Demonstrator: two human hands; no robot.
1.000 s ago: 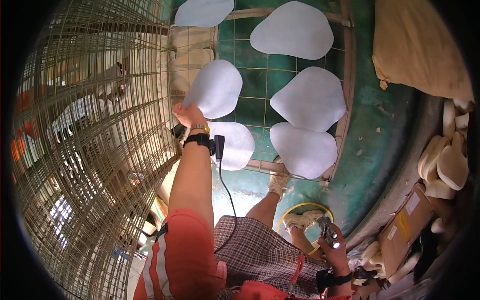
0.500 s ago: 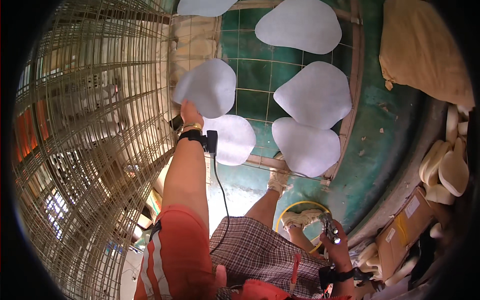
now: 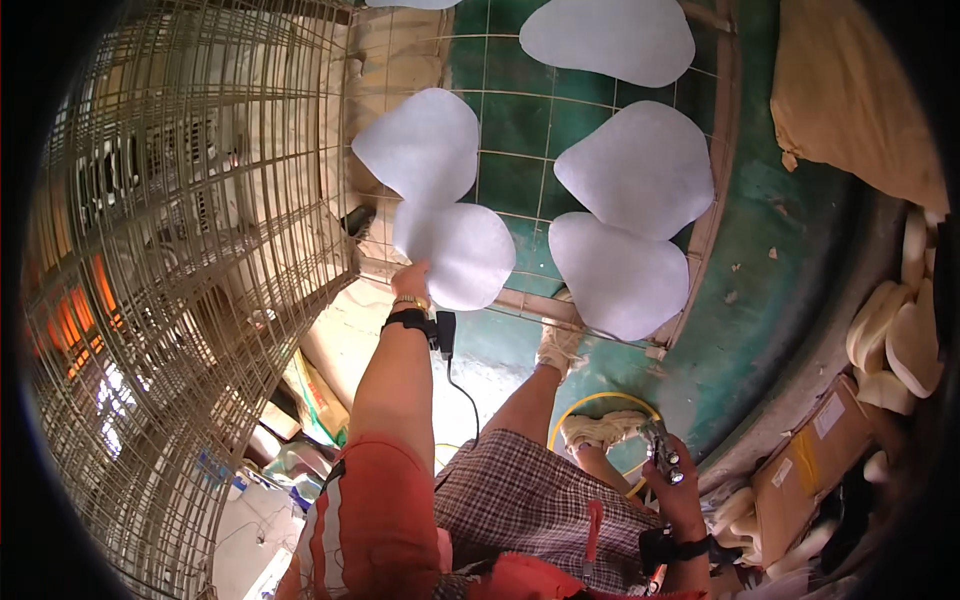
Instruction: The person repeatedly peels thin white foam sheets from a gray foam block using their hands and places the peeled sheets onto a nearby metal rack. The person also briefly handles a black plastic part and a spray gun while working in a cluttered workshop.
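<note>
My left hand (image 3: 411, 281) is at the left edge of the nearer rounded white pad (image 3: 470, 262) on the wire rack; its fingers appear closed on that edge, partly hidden. Just beyond lies another white pad (image 3: 425, 140), its lower end meeting the nearer one. In my right hand (image 3: 680, 490), low at the right, is a metal spray gun (image 3: 662, 455) with knobs, beside a looped yellow hose (image 3: 600, 396). Two more white pads, a middle one (image 3: 640, 165) and a near one (image 3: 622, 280), overlap slightly on the rack's right side.
A tall stack of wire racks (image 3: 230, 200) stands on the left. Another pad (image 3: 610, 40) lies farther up the rack (image 3: 722, 150). To the right are a tan sack (image 3: 855, 100), a cardboard box (image 3: 805, 470) and several cream-coloured shaped pieces (image 3: 912, 345). My feet are at the rack's near edge.
My left hand has let go of the farther left pad, which now lies flat and turned a little, and has come nearer to the lower pad. My right hand keeps hold of the spray gun.
</note>
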